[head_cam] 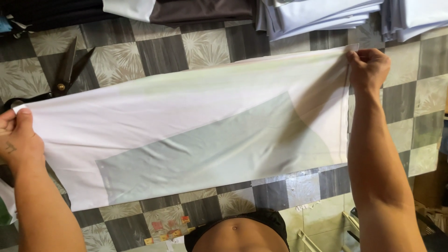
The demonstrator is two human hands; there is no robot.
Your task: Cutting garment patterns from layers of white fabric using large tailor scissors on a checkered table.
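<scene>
Your left hand (18, 140) sits at the left edge of the frame, fingers (23, 119) closed in a pinch on the left corner of the white cloth (186, 116). Thumb on top, cloth edge tucked under it.

Your right hand (368, 67) is at upper right, fingers curled shut on the cloth's right top corner. From that pinch the right edge of the cloth hangs straight down along your forearm.

The cloth is stretched taut between the two grips and spans nearly the full frame width, running slightly uphill from left to right. It's held above the table (158, 51), not flat on it. A darker grey rectangular patch shows through its lower middle; can't tell whether that's a second layer or a shadow.

Table top is a grey-and-cream checkered pattern. Black scissors (63, 74) lie at upper left on the table, blades open, just above the cloth's left end, handle partly hidden behind your left hand. Stacks of folded fabric (322, 16) sit along the top edge, pale blue-grey at right, dark ones at left.
</scene>
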